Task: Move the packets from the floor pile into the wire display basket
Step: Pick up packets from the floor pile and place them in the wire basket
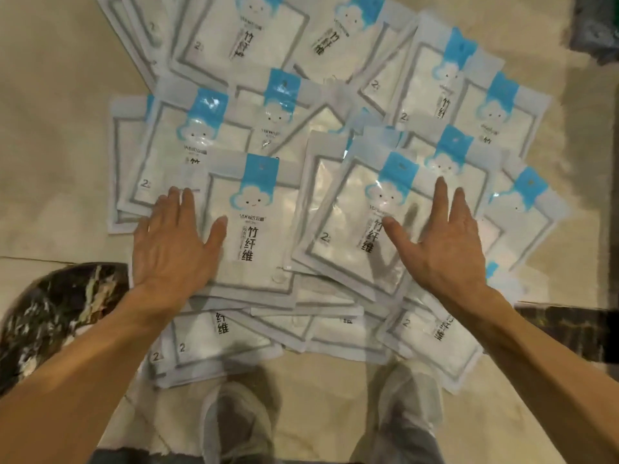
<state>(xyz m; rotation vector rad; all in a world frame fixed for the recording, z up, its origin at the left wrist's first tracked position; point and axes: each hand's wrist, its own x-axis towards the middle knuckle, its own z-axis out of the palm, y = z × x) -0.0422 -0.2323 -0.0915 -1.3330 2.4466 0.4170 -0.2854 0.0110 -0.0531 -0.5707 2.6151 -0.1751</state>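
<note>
A: Entry, left to right; dark marbled slab (60,309) at 8 o'clock, veined and glossy, on the beige floor (50,128); its rounded edge lies just beside the pile.

B: Left hand (170,249)?

A: Flat, fingers straight, palm down on the near-left packet (254,236); it presses, it grips nothing; the right hand (445,252) at 4 o'clock is the same, fingers spread over the tilted packet (361,229); whether that palm touches the film I cannot tell.

B: Task objects?

A: Packet pile (335,145) fills the centre from 12 to 6 o'clock, all on the floor; the wire display basket is not in view; in my judgement no transfer has begun in this gather.

B: Materials?

A: Flat rectangular pouches, shiny clear film with glare patches, grey printed border, white soft fill, blue cloud header; overlapped at loose angles like shingles; shoes (237,426) at 6 o'clock touch the near edge.

B: Risks?

A: Film on film is slick; squeezing a stack from both sides would likely fan it and shed the middle packets; uneven angles mean corners catch; a step forward would tread on the near packets; a large armful may snag on wire.
</note>
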